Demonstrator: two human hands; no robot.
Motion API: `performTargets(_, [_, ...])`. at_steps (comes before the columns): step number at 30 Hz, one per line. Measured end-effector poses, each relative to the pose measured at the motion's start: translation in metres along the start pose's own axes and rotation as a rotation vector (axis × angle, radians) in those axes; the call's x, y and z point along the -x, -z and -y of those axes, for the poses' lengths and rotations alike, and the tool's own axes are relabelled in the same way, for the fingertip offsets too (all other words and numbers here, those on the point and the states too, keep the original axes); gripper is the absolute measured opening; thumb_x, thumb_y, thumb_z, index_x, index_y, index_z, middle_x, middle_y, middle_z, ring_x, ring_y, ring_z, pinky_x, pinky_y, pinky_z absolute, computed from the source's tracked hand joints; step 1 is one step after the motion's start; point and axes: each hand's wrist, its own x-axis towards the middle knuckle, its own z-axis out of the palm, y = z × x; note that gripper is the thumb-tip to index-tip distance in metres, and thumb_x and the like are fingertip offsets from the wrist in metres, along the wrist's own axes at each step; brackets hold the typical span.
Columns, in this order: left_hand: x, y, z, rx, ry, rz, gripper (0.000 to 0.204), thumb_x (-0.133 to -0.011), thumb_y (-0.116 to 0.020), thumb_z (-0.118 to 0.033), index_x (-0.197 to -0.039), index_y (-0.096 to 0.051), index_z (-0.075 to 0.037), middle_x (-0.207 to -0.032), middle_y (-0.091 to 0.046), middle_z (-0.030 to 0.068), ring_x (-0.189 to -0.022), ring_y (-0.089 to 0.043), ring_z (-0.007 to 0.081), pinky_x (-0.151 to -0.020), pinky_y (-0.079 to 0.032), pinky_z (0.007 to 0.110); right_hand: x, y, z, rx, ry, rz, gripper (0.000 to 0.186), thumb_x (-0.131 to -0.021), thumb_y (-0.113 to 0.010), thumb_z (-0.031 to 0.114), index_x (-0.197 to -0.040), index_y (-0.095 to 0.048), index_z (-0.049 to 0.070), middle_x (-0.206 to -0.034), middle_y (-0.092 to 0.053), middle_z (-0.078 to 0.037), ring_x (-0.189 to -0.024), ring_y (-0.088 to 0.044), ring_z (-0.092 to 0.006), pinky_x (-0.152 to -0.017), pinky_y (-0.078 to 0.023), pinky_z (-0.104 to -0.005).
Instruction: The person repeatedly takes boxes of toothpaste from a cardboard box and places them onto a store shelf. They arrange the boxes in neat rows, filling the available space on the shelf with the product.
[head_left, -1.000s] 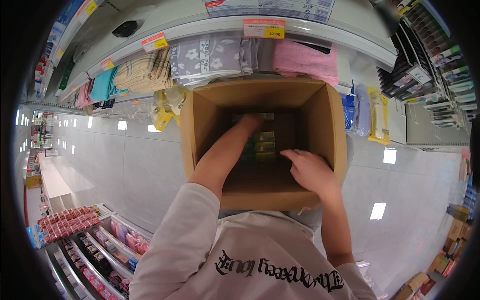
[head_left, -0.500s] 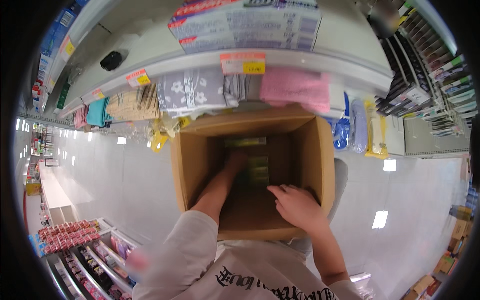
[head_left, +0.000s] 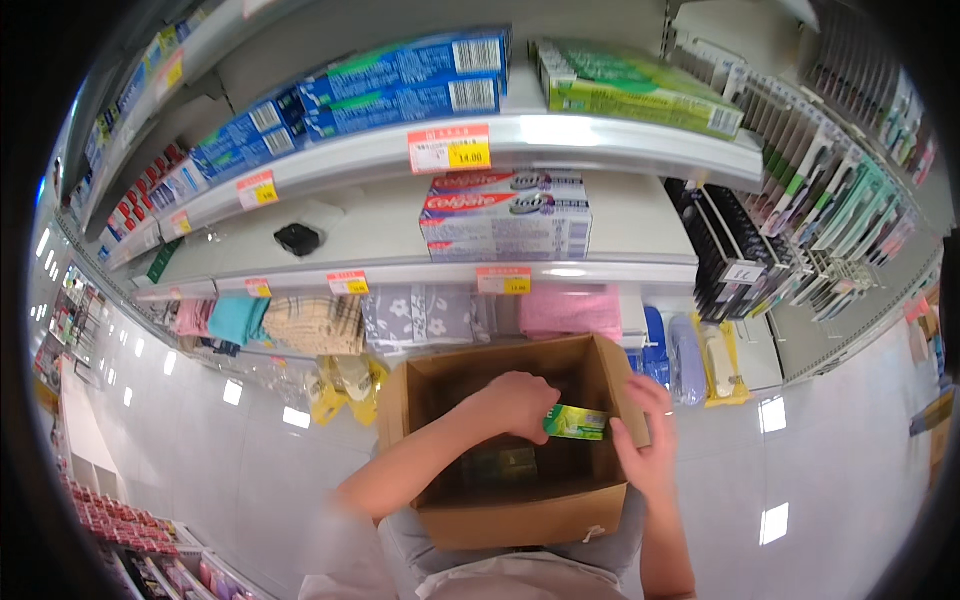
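Both hands meet over the open carton at lower centre: the left hand clenches one end of a green box lying long-axis sideways, while the right hand, fingers loosely spread, touches its other end.

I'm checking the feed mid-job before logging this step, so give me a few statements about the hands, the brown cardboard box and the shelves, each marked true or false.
1. The left hand holds a small green rectangular carton over the open brown cardboard box. True.
2. The right hand rests on the white shelf above. False: it is at the box's right wall, beside the carton.
3. The box is closed, its flaps down. False: it is open, and dark green packs show inside.
4. Folded pink, grey flowered and checked beige towels lie on the shelf behind the box. True.
5. Red and white long cartons sit on the shelf above the towels. True.
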Motion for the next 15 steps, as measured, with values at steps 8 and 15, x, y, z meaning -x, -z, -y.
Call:
performTargets(8, [0.140,0.079,-0.030,-0.040,-0.340,-1.132,0.074,-0.067,-0.081,-0.029,-0.134,-0.056,-0.010,-0.108,-0.067,0.0087,-0.093,-0.068,0.0317,-0.082,-0.056,0.042,-0.038,0.032,0.019,-0.717,-0.157,0.056,0.073,-0.083,-0.075,0.011,-0.147,-0.040,0.000,-0.143,-0.051,-0.013,-0.129,-0.052,-0.0229,-0.110,-0.038,-0.0390])
performTargets(15, [0.141,0.116,-0.031,-0.331,-0.193,-1.581,0.077,-0.066,-0.084,-0.021,-0.137,-0.056,-0.012,-0.128,-0.060,0.0083,-0.113,-0.058,0.0311,-0.096,-0.047,0.044,-0.109,0.046,0.088,-0.654,-0.095,-0.309,0.054,-0.089,-0.067,0.002,-0.140,-0.049,-0.002,-0.127,-0.058,-0.010,-0.113,-0.057,-0.0173,-0.100,-0.046,-0.0326])
